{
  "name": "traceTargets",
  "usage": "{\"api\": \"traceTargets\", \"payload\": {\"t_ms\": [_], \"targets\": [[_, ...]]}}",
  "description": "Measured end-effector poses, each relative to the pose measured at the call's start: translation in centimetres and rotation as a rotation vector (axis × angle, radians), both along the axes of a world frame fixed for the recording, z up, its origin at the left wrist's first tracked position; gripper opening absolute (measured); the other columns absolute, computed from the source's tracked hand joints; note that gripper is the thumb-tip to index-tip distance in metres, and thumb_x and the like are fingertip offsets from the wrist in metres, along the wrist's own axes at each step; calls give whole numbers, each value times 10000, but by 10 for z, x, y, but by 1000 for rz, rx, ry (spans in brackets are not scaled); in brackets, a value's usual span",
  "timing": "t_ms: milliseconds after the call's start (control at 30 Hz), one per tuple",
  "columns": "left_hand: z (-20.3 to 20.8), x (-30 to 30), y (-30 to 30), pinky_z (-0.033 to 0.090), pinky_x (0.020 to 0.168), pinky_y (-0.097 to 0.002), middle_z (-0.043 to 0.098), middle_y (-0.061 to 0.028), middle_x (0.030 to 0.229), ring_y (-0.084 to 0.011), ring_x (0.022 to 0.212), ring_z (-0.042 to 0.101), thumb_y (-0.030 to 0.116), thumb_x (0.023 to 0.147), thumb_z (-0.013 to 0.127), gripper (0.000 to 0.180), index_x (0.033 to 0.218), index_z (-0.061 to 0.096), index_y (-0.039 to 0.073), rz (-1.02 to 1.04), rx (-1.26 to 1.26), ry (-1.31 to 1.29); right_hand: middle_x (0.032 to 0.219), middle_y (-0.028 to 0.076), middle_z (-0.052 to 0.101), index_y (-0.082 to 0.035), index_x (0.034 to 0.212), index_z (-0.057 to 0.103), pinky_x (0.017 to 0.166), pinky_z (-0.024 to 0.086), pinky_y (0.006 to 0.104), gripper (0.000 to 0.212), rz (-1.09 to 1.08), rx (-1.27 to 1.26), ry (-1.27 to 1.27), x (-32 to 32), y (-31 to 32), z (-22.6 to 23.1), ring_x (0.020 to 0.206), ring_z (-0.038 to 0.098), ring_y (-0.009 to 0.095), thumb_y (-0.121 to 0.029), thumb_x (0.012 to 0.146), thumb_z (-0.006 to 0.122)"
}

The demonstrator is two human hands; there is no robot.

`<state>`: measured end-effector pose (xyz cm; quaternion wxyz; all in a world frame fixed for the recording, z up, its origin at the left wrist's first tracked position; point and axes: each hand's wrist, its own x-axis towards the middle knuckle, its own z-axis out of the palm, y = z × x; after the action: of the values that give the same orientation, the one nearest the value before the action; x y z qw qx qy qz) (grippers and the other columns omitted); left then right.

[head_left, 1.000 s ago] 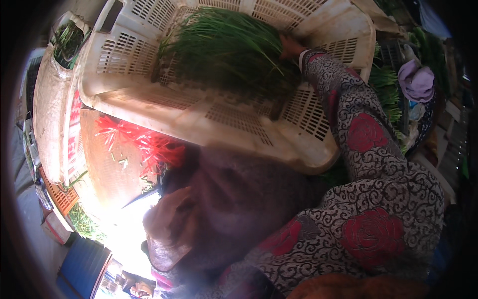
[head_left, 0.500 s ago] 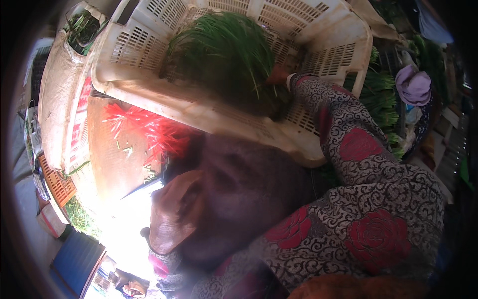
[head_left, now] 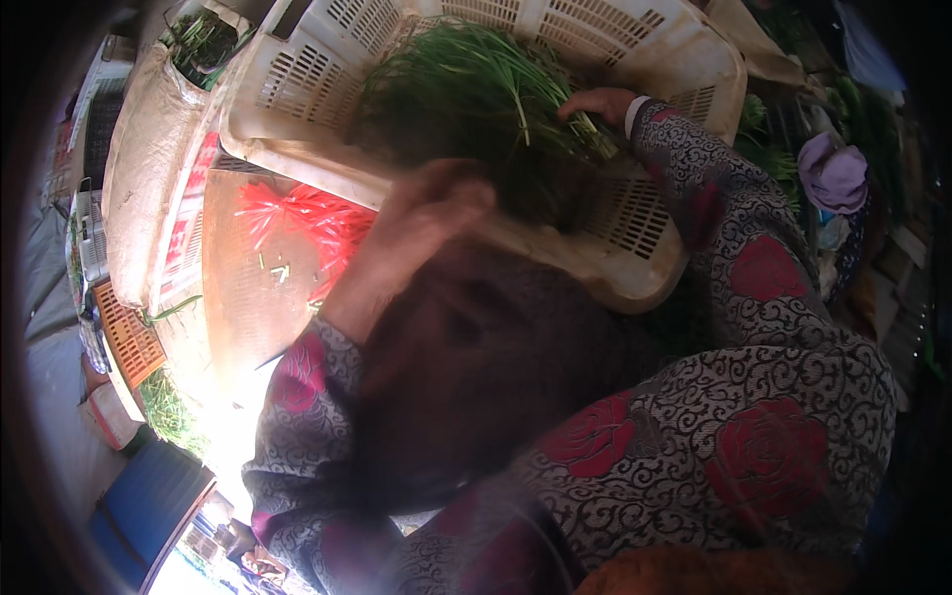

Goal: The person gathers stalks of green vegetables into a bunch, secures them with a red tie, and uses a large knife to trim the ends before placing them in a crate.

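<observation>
A heap of long, thin, chive-like greens (head_left: 466,84) lies in a large off-white plastic crate (head_left: 327,177) in front of me. My right hand (head_left: 599,103) is inside the crate at the right, its fingers curled over the pale stalk ends of the greens. Over the crate's near rim is my left hand (head_left: 441,198), smeared by motion. Its fingers cannot be made out, and I see nothing clearly held in it. Dark shadow hides the near part of the heap.
Red plastic strips (head_left: 312,223) lie on a brown board (head_left: 233,283) left of the crate, with cut green bits beside them. A tan sack (head_left: 149,188) and an orange crate (head_left: 127,332) stand farther left. More greens and a lilac cloth-like item (head_left: 833,174) are at the right.
My left hand has come up from the lower left to the crate's near rim. My right hand has shifted right and away from me, along the greens.
</observation>
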<state>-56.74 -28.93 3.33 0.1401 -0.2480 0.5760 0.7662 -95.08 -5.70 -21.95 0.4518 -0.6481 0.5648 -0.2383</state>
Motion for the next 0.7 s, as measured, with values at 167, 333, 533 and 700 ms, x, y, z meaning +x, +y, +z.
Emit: {"api": "traceTargets", "payload": {"t_ms": [167, 333, 533, 700], "targets": [[-100, -76, -16, 507, 1007, -437, 588, -191, 1341, -328, 1215, 595, 278, 877, 767, 678, 1420, 482, -11, -58, -99, 96, 1401, 127, 578, -85, 1361, 581, 1122, 392, 416, 434, -92, -35, 5, 38, -24, 27, 1327, 525, 276, -28, 931, 571], [-175, -113, 21, 510, 965, -428, 633, -229, 1244, -337, 1142, 623, 247, 796, 771, 622, 1305, 545, -30, -448, -840, 655, 1356, 117, 584, -85, 1347, 581, 1114, 397, 391, 466, -205, -132, -98, 70, -11, 39, 1296, 539, 259, 18, 894, 612], [-224, -110, 52, 526, 698, -478, 655, -242, 884, -455, 830, 655, 177, 823, 636, 229, 933, 635, -24, 129, -862, 172, 1432, 87, 526, -109, 1444, 489, 1128, 400, 381, 540, -270, -423, -144, 118, -38, 91, 1319, 508, 216, 24, 937, 618], [-161, -87, 85, 553, 614, -444, 669, -184, 855, -357, 756, 693, 178, 881, 583, 194, 850, 700, 26, -29, -1326, 221, 1475, 118, 490, -61, 1468, 459, 1166, 356, 386, 652, -355, -422, -80, 142, -26, 111, 1378, 456, 227, 68, 851, 627]]}}
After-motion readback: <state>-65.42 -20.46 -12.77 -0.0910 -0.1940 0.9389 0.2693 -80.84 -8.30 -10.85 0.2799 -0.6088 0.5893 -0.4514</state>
